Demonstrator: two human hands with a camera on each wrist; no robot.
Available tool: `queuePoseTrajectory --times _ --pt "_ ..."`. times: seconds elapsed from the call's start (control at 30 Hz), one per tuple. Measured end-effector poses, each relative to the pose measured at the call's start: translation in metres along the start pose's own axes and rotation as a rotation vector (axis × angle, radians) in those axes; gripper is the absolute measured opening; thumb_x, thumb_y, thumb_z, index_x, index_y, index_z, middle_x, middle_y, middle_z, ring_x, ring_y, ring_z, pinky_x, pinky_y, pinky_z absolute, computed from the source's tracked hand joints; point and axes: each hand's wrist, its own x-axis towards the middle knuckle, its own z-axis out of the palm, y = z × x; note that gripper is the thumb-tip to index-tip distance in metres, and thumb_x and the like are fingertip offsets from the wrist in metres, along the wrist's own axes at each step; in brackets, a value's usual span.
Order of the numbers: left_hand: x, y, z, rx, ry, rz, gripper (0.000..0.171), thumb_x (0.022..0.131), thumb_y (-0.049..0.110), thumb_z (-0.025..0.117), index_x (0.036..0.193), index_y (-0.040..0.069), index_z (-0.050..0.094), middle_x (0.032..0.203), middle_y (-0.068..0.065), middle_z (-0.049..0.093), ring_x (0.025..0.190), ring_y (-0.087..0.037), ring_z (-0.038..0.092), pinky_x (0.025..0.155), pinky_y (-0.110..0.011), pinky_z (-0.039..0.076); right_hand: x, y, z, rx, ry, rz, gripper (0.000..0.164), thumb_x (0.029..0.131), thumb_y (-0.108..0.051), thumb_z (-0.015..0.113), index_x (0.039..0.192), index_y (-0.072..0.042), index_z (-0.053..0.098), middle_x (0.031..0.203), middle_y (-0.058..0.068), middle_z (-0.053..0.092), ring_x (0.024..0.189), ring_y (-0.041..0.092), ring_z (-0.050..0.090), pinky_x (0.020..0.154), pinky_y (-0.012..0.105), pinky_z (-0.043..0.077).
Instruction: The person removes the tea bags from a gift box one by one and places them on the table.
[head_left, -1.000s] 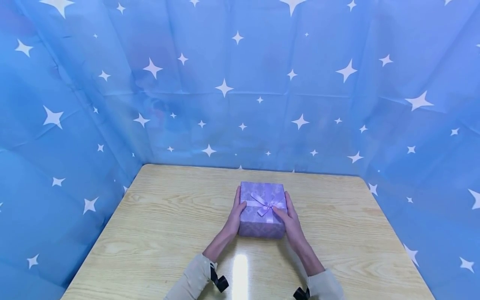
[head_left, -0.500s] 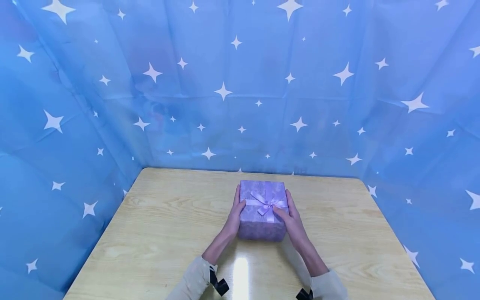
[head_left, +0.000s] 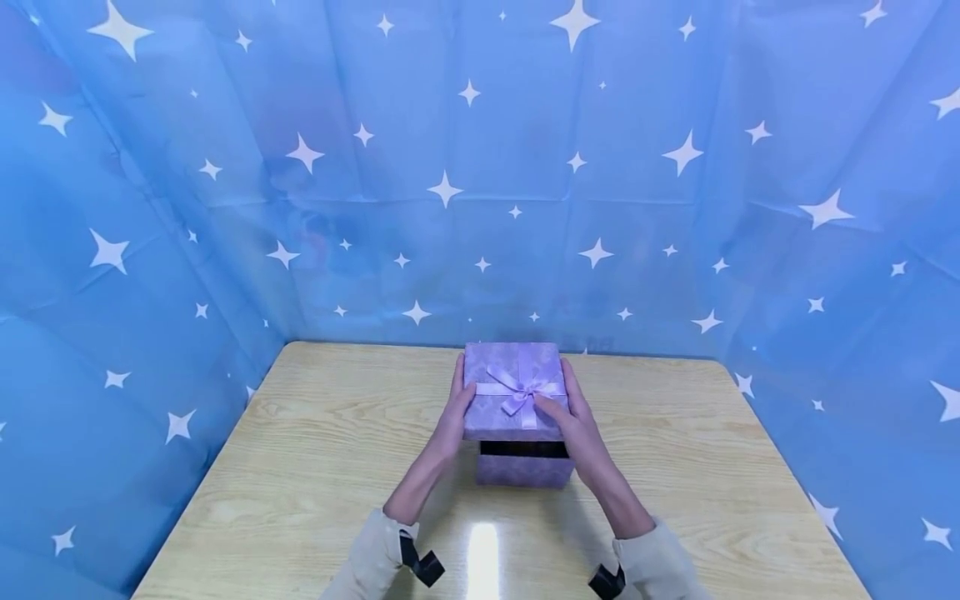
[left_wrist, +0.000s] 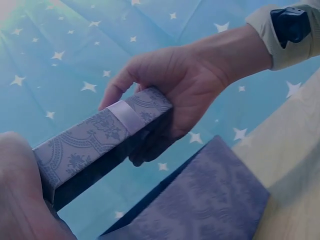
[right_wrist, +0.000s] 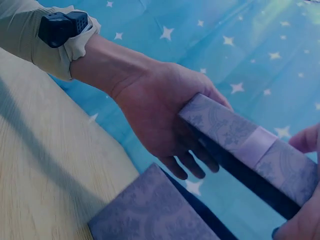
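Note:
A purple patterned gift box lid [head_left: 489, 419] with a pale lilac ribbon bow [head_left: 519, 390] is held up between both hands. My left hand [head_left: 451, 417] grips its left side, thumb on top. At the opposite side, my right hand [head_left: 583, 433] holds it with the thumb beside the bow. Below stands the matching box base [head_left: 525, 473] on the table, a dark gap showing between it and the lid. Both wrist views show the lid [left_wrist: 82, 145] raised apart from the base [right_wrist: 150, 210], fingers under its edge. The inside of the base is hidden.
The light wood-grain table [head_left: 315, 450] reaches back to a blue star-printed curtain [head_left: 375, 167], which also hangs along both sides. A bright light reflection lies on the tabletop in front of the box. Each wrist carries a small black camera [head_left: 429, 568].
The lid has come up off the base and shifted away and slightly left, with both hands moving along with it. The base stays on the table, and a dark opening now shows.

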Motion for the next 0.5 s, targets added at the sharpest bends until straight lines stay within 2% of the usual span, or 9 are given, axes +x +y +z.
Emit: queuePoseTrajectory --times 0.17,0.33,0.5 --pt "-0.005 0.005 -0.021 0.020 0.014 -0.039 0.069 0.113 0.043 0.026 0.169 0.023 -0.008 0.176 -0.006 -0.013 0.160 -0.028 -0.015 0.126 -0.061 -0.008 0.005 0.001 0.019 0.004 -0.025 0.000 0.090 0.105 -0.036 0.061 0.170 -0.027 -0.001 0.176 -0.004 -0.003 0.161 0.019 -0.005 0.130 0.052 0.002" --pt "-0.011 0.012 -0.046 0.039 0.020 -0.086 0.070 0.111 0.049 0.027 0.168 0.031 -0.008 0.175 -0.003 -0.015 0.160 -0.028 -0.017 0.124 -0.064 -0.010 0.008 -0.001 0.039 -0.015 -0.034 0.015 0.094 0.102 -0.038 0.065 0.169 -0.033 -0.001 0.176 -0.005 -0.003 0.161 0.020 -0.003 0.129 0.054 0.005" --pt "-0.023 0.014 -0.069 0.036 0.036 -0.113 0.070 0.109 0.053 0.029 0.168 0.036 -0.007 0.175 0.001 -0.014 0.159 -0.029 -0.018 0.123 -0.068 -0.010 0.010 -0.002 0.063 -0.005 -0.068 0.012 0.096 0.101 -0.031 0.065 0.169 -0.030 -0.002 0.176 -0.002 -0.002 0.161 0.022 -0.001 0.129 0.055 0.005"
